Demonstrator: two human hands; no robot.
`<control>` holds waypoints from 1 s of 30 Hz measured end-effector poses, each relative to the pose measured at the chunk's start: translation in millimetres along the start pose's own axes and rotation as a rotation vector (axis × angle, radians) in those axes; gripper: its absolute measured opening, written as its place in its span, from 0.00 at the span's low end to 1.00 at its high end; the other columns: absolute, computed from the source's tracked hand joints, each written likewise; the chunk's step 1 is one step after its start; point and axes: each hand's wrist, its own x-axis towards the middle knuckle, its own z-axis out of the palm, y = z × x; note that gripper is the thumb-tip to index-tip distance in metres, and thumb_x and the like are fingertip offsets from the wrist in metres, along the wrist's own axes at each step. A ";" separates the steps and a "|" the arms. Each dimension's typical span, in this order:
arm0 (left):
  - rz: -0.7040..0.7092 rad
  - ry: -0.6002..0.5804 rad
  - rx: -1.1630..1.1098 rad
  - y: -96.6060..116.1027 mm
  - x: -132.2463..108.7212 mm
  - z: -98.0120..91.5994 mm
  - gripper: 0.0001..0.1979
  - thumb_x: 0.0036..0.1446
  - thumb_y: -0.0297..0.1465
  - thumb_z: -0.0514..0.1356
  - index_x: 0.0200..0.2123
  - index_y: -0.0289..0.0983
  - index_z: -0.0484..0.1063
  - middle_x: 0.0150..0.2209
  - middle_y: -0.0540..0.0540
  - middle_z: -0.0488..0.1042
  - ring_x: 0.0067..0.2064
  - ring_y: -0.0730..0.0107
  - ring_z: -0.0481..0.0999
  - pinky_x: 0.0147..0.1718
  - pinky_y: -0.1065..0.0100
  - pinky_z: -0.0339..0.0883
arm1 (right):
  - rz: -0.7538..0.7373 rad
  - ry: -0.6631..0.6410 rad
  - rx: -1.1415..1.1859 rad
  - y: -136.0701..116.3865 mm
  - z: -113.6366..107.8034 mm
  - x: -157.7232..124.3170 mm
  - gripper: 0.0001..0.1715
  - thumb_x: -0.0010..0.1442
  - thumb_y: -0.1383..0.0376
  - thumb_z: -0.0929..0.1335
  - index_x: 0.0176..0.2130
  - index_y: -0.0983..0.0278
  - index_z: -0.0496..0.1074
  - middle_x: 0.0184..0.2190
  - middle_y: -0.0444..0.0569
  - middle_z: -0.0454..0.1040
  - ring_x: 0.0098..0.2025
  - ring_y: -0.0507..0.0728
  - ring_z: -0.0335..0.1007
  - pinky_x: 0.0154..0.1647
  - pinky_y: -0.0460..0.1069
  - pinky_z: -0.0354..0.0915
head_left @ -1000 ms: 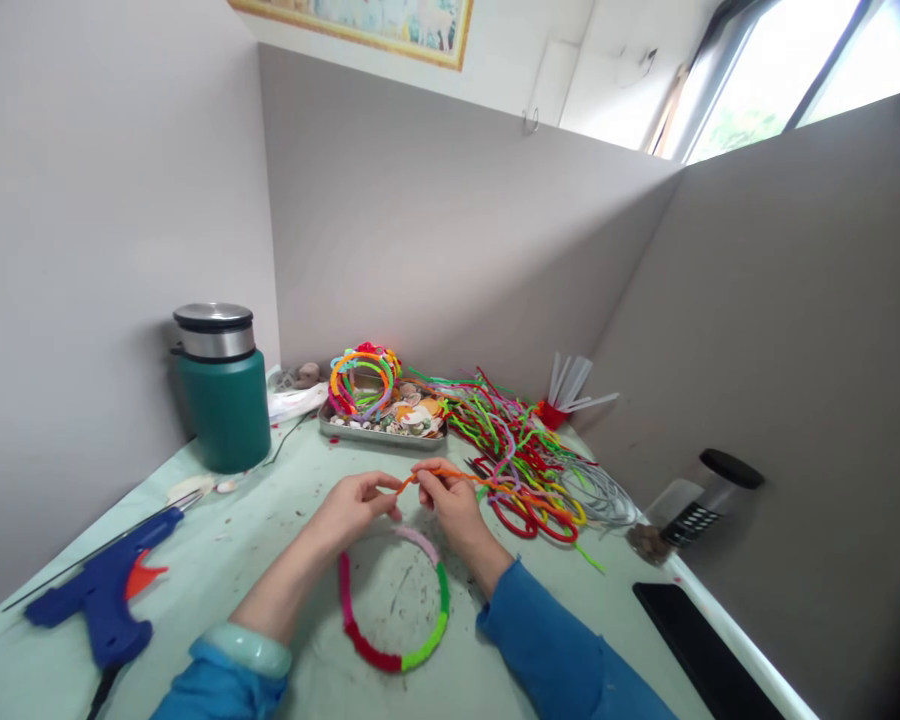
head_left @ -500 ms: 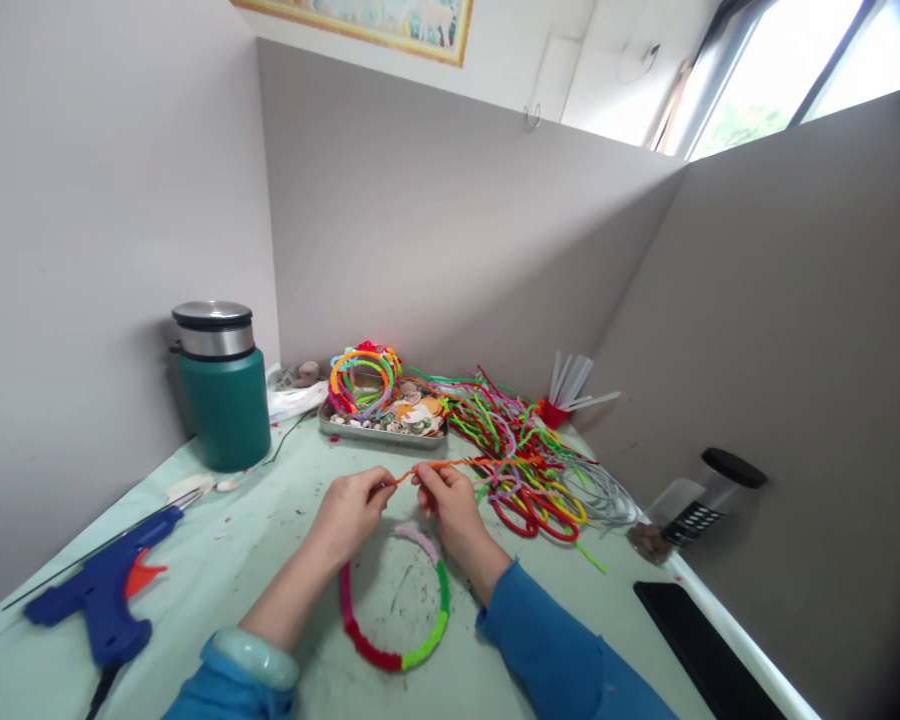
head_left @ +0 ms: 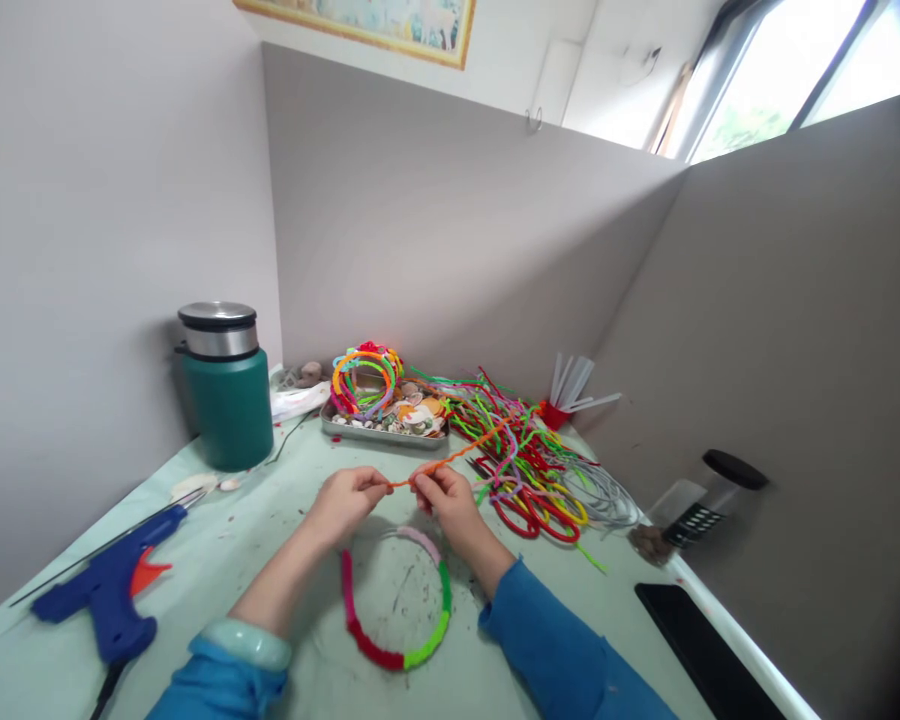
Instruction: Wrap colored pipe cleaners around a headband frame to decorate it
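An orange pipe cleaner (head_left: 469, 447) runs between my two hands, its long free part slanting up to the right over the pile. My left hand (head_left: 349, 503) pinches it near one end. With thumb and fingers closed, my right hand (head_left: 444, 497) grips it a short way along. Below them on the table lies a ring wrapped in coloured pipe cleaner (head_left: 377, 655), in pink, red, light green, dark green and pale pink. A bare stretch of the ring shows at its top, partly hidden behind my hands.
A blue glue gun (head_left: 109, 580) and a green flask (head_left: 227, 405) stand at left. Behind are a metal tray (head_left: 390, 437) of shells and wrapped rings, a pipe cleaner pile (head_left: 525, 460) and a red cup (head_left: 553, 413) of glue sticks. Right: a jar (head_left: 694, 515) and a black phone-like slab (head_left: 701, 640).
The orange pipe cleaner's free part has swung upward, away from me. My left hand has shifted slightly, and both hands still pinch it. The ring stays on the table.
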 end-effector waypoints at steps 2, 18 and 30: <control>-0.034 -0.125 -0.146 2.0 -1.7 0.0 0.13 0.44 0.38 0.57 0.28 0.34 0.71 0.15 0.55 0.60 0.18 0.79 0.55 0.19 0.75 0.47 | -0.001 0.063 0.013 1.7 -1.4 2.2 0.10 0.50 0.60 0.67 0.28 0.66 0.69 0.18 0.41 0.64 0.18 0.47 0.54 0.17 0.43 0.49; 0.239 0.141 0.403 7.1 -9.1 6.6 0.13 0.51 0.40 0.53 0.31 0.42 0.76 0.28 0.47 0.74 0.33 0.67 0.69 0.33 0.71 0.56 | 0.033 0.033 0.060 2.1 4.8 0.9 0.15 0.50 0.57 0.67 0.34 0.66 0.70 0.18 0.41 0.65 0.18 0.47 0.55 0.18 0.43 0.51; 0.233 0.237 0.347 1.4 -7.5 10.2 0.12 0.53 0.35 0.50 0.26 0.38 0.71 0.21 0.51 0.69 0.25 0.73 0.64 0.26 0.73 0.52 | 0.081 0.110 0.067 5.2 0.6 3.5 0.15 0.48 0.56 0.68 0.27 0.67 0.68 0.18 0.41 0.66 0.16 0.46 0.54 0.15 0.42 0.49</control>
